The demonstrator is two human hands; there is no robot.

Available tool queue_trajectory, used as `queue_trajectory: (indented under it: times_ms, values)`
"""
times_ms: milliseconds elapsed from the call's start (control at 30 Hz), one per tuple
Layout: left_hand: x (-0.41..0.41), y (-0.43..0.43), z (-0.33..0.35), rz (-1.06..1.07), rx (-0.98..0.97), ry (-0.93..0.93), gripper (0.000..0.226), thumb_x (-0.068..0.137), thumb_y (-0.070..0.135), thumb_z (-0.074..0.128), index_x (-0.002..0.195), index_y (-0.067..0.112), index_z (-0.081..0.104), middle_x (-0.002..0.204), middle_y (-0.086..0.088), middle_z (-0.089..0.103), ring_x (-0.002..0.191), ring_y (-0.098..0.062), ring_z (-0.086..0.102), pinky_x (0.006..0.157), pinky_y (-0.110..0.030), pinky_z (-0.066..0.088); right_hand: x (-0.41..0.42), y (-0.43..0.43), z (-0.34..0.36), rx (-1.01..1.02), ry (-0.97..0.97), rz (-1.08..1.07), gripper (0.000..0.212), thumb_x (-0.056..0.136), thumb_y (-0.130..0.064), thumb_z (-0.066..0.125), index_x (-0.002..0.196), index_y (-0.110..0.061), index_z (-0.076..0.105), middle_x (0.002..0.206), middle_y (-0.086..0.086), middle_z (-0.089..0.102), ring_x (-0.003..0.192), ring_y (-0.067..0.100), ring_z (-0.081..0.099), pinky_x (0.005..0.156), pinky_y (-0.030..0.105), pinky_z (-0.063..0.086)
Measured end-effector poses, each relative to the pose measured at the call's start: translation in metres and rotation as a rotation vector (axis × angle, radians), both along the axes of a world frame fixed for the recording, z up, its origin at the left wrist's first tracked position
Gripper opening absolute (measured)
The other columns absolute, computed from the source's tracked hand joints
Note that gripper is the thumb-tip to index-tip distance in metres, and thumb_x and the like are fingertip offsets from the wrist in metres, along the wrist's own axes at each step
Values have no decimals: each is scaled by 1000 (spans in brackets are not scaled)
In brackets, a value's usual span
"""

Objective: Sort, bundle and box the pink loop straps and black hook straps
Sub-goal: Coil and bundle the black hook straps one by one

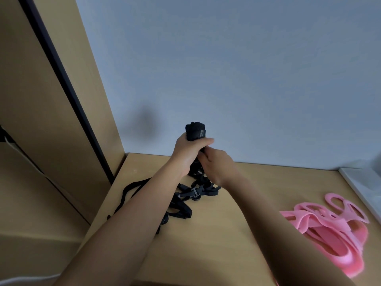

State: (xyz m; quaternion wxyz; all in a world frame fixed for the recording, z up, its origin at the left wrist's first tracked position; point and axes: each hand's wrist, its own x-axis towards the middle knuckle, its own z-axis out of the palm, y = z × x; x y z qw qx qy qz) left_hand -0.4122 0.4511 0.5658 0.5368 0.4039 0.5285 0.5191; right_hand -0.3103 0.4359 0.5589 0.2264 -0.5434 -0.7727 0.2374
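A person's left hand (188,153) holds a gathered bunch of black hook straps (195,130) upright above a wooden table (257,182). Its fingers (204,142) curl tightly around the bunch just under its top end. The right hand (218,168) grips the same bunch directly below, touching the left. Loose tails and buckles trail onto the table beneath. Neat bundling likely calls for a firm upper grasp while the lower hand draws the tails together. Pink loop straps (329,234) lie heaped well apart, to the right.
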Motion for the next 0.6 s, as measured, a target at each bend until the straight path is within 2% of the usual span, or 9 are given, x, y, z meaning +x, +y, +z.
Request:
queue_trajectory:
  times_ms: [100, 200, 267, 300, 367, 433, 500, 567, 600]
  values:
    - [-4, 0, 2, 28, -89, -168, 14, 80, 18, 67, 84, 6, 61, 77, -6, 67, 81, -22, 64, 80, -35, 51, -1, 1, 1, 65, 51, 0, 23, 99, -34, 33, 86, -18, 42, 64, -4, 48, 60, 15, 45, 55, 29, 34]
    - [-6, -1, 9, 18, -84, -446, 9, 86, 15, 60, 81, 8, 58, 69, 2, 70, 90, -16, 68, 82, -34, 53, 2, 2, -3, -10, 391, -110, 34, 94, -43, 47, 85, -10, 47, 79, 1, 50, 70, 13, 47, 65, 26, 39]
    - [-5, -4, 11, -34, -70, -443, 8, 88, 18, 57, 89, 11, 60, 85, 3, 73, 105, -15, 64, 78, -31, 50, 4, 2, -7, -142, 550, -134, 43, 89, -49, 53, 106, -10, 49, 102, -2, 53, 91, 11, 52, 79, 26, 43]
    - [-4, -6, 11, -82, -70, -402, 12, 88, 21, 57, 92, 13, 65, 97, 3, 72, 110, -13, 60, 79, -30, 48, 4, 2, -8, -192, 570, -95, 45, 89, -50, 53, 111, -10, 49, 102, -3, 54, 93, 11, 53, 79, 26, 44]
    - [-1, -8, 8, -161, -94, -344, 21, 84, 28, 59, 97, 19, 72, 114, 3, 67, 112, -11, 57, 84, -28, 45, 4, 1, -6, -236, 567, -1, 38, 93, -45, 49, 99, -8, 51, 84, -2, 51, 75, 11, 50, 66, 23, 40]
    - [0, -10, 4, -199, -141, -363, 26, 81, 30, 62, 103, 19, 72, 118, 2, 63, 109, -13, 57, 81, -28, 45, 8, 1, -2, -260, 518, 73, 32, 96, -40, 46, 83, -11, 46, 70, -2, 44, 63, 11, 42, 59, 23, 36]
    - [-2, -11, 3, -214, -187, -329, 25, 84, 29, 63, 104, 15, 68, 105, 0, 67, 100, -15, 60, 79, -29, 45, 14, 2, 2, -285, 410, 174, 27, 97, -36, 46, 84, -12, 49, 73, -1, 50, 66, 12, 46, 64, 26, 41]
    - [-3, -13, 2, -255, -174, -230, 11, 87, 27, 61, 91, 17, 65, 85, 0, 65, 85, -14, 62, 75, -30, 45, 17, 3, 2, -289, 342, 225, 26, 98, -32, 46, 99, -7, 53, 88, 6, 59, 80, 14, 54, 77, 33, 47]
    - [-3, -14, 3, -272, -164, -209, 9, 88, 26, 59, 85, 18, 62, 79, 1, 63, 79, -14, 62, 73, -30, 45, 18, 3, 3, -292, 339, 223, 26, 98, -30, 45, 102, -6, 53, 90, 8, 60, 82, 15, 54, 79, 33, 47]
